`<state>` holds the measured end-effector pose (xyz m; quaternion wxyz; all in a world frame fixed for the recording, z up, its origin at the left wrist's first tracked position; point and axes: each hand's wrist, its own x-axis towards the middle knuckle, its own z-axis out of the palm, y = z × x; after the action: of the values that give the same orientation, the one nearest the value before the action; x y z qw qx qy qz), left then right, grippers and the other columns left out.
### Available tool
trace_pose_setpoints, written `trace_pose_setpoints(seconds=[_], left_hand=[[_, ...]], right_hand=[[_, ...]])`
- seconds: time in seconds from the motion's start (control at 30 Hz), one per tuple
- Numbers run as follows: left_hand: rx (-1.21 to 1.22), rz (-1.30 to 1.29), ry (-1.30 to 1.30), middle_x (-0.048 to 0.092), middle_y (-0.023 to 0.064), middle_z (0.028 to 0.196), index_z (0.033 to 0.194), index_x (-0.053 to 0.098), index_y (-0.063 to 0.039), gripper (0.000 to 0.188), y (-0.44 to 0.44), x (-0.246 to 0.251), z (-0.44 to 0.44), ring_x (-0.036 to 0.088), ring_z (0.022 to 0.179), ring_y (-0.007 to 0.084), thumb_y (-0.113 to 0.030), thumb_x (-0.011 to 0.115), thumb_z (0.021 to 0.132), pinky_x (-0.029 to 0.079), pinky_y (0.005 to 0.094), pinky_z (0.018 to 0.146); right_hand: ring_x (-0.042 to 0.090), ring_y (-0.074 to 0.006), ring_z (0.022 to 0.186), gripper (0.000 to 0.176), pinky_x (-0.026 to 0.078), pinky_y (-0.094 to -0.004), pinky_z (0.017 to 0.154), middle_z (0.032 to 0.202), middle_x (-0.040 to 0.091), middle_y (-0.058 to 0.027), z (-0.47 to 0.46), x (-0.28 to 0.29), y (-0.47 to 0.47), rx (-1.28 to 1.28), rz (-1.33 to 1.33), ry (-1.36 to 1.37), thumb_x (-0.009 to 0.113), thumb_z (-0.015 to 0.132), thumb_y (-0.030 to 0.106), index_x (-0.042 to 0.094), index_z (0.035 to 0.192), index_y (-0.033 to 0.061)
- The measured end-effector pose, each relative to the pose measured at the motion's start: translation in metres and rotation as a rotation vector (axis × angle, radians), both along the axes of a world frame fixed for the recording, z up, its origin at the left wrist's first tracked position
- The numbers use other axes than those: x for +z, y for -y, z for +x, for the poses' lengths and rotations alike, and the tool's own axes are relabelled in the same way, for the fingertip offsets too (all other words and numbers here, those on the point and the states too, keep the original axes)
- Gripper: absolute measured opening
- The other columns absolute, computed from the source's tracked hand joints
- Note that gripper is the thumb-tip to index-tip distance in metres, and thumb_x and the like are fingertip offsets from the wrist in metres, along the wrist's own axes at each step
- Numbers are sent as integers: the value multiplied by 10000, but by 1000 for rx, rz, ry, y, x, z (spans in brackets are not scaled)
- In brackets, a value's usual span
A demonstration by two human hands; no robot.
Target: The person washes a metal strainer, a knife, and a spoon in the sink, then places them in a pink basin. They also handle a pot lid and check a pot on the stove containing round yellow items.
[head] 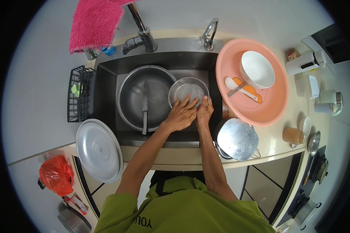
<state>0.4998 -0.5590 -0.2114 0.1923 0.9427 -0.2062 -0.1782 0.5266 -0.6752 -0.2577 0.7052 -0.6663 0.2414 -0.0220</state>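
Note:
A small round bowl (192, 87) is tilted over the right side of the sink (105, 90); I cannot tell whether it is glass or metal. My right hand (204, 113) grips its near right rim, thumb on top. Inside the bowl, the spread fingers of my left hand (182, 115) touch its surface. Beside it in the sink sits a large metal basin (125, 107) that seems to hold water. A knife (145, 107) lies across the basin, its handle over the near rim.
A pink plastic basin (277, 104) at right holds a white bowl (257, 70), a white spoon (231, 83) and an orange utensil (259, 98). Nearby stands a lidded pot (237, 139). Two faucets (148, 40) rise behind the sink. A round metal lid (99, 150) and wire rack (75, 102) are left.

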Motion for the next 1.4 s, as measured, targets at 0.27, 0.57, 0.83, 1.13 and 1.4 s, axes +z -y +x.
trace_pose_setpoints(seconds=[0.27,0.57,0.83,1.13,1.4], left_hand=[[16,293,306,340,346,1387,1248,419,175,563,-25,0,1,364,1314,410,-48,607,766,261,440,1130],[150,-88,330,624,194,1138,1066,624,39,305,-2,10,-19,553,1148,329,-33,611,769,343,454,1077],[139,152,361,406,215,1399,1256,507,68,567,-38,29,-3,278,1376,319,-387,494,918,129,550,1134],[351,89,249,1,220,1559,1488,182,-24,706,24,-18,36,-16,1441,393,-449,380,960,-17,610,1112],[-45,-34,22,233,151,1533,1426,383,-103,533,-12,10,-14,175,1427,321,-315,457,943,117,503,1152]], right_hand=[[560,-197,977,474,436,-319,879,1095,630,-155,-1,4,-8,-19,-27,53,476,990,347,520,1285,-21],[500,-126,822,344,438,-285,752,909,603,-57,8,23,-5,-27,-23,23,452,1009,294,591,1092,-9],[514,-125,854,370,438,-281,768,934,615,-60,-10,19,-7,-55,66,58,480,999,321,598,1118,-9],[567,-158,914,380,455,-309,815,953,654,-97,-16,23,-19,-21,116,-27,500,985,314,621,1145,-9],[518,-113,862,414,437,-260,798,972,640,-46,3,14,11,-31,167,62,520,984,346,616,1146,-23]])
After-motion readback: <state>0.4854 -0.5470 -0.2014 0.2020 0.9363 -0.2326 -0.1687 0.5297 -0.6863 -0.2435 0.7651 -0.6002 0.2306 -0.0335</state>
